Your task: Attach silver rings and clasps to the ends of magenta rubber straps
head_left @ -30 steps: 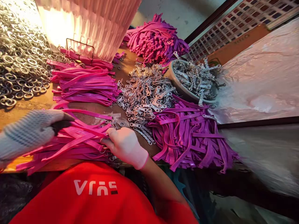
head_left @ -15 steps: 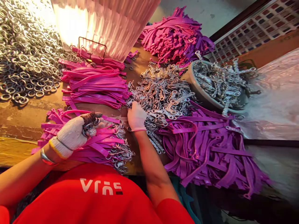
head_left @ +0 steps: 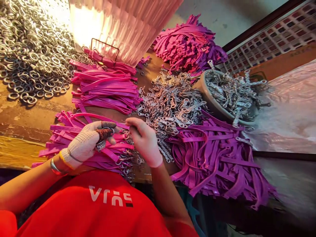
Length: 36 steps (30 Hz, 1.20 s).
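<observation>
My left hand (head_left: 86,141), in a dotted white glove with dark, worn fingertips, is closed around several metal rings (head_left: 100,144). It is above a spread of pink straps (head_left: 66,131), whose right ends carry metal pieces (head_left: 127,164). My right hand (head_left: 145,141), thinly covered in white, is near the left fingertips with thumb and forefinger pinched together. A pink strap end lies right at that pinch; whether the fingers hold it or a small metal piece, I cannot make out. Just beyond the right hand is a heap of twisted metal links (head_left: 172,98).
Loose metal rings (head_left: 37,62) are piled at the left. A ridged, lit translucent shade (head_left: 128,29) stands behind another row of pink straps (head_left: 106,89). A grey bucket (head_left: 204,89) of metal links leans at right, above purple straps (head_left: 212,161). More straps (head_left: 185,46) lie behind.
My right hand has moved from the edge of the metal link heap toward me, up beside the left fingertips. The left hand has turned slightly and shifted right, still with the rings.
</observation>
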Available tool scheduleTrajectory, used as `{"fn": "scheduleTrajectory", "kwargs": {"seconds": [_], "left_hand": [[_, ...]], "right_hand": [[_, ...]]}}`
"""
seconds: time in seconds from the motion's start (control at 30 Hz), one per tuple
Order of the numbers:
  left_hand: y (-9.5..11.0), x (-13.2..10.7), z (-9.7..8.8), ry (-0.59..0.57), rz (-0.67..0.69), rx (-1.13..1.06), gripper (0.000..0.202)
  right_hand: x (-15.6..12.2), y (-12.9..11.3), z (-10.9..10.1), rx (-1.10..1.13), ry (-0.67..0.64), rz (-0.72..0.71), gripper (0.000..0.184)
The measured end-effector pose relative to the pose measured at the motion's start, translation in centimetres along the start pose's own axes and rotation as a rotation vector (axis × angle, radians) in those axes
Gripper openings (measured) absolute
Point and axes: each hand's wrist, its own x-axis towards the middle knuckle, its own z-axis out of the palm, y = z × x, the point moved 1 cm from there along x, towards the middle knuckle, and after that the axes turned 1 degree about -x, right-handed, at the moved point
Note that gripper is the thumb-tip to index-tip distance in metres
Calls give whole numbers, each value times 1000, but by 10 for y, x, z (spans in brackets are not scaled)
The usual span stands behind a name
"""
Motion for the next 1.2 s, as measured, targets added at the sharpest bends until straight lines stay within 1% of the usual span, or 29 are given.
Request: {"fn": "scheduleTrajectory", "kwargs": {"seconds": [0.07,0.1,0.17,0.2,0.23,0.3,0.37,0.4,0.43,0.53,0.6,0.63,0.67,0.73,0.8,0.87,0.9,0.97,1.0,1.07,1.13,1.2], "left_hand": [[-3,-2,2,-53,24,-14,26],[-5,-3,3,-76,25,-24,23],[-10,-5,3,-95,5,-56,19],[-13,-6,3,-94,-11,-75,19],[-14,-7,2,-89,-23,-92,20],[-14,-10,0,-77,-30,-110,23],[-11,-15,-2,-62,-12,-100,27],[-9,-18,-3,-51,-5,-80,27],[-6,-21,-4,-40,1,-46,27],[0,-27,-5,-41,47,145,27],[1,-29,-6,-65,104,275,31],[1,-29,-6,-83,122,325,33],[0,-28,-7,-99,125,360,35],[-3,-26,-7,-134,89,389,38],[-7,-25,-8,-152,41,325,39],[-10,-24,-7,-144,-4,170,34],[-12,-24,-6,-138,-31,85,30],[-14,-24,-5,-136,-114,-42,26],[-16,-24,-4,-146,-165,-80,24],[-19,-22,-4,-166,-259,-147,22],[-23,-18,-5,-187,-339,-239,22],[-27,-15,-7,-196,-391,-323,24]], "right_hand": [[-4,-30,0,-126,-151,-172,30],[-5,-41,0,-214,-241,-234,28],[-6,-54,2,-346,-382,-289,22],[-7,-57,3,-364,-398,-281,19],[-9,-57,3,-341,-361,-251,17],[-15,-56,0,-185,-185,-135,17],[-21,-52,-4,46,-8,37,18],[-23,-51,-5,163,30,129,19],[-24,-50,-7,271,26,214,21],[-23,-52,-8,500,-102,417,26],[-21,-55,-6,549,-166,469,25],[-20,-56,-4,548,-182,461,23],[-21,-56,-2,532,-194,429,20],[-23,-56,3,465,-193,317,17],[-28,-55,7,309,-139,168,20],[-32,-54,10,25,-83,14,25],[-34,-54,10,-142,-80,-55,27],[-35,-56,10,-445,-142,-181,28],[-35,-57,9,-551,-183,-238,28],[-33,-61,6,-661,-233,-334,27],[-31,-62,3,-682,-261,-393,27],[-31,-61,2,-665,-282,-417,26]]}}
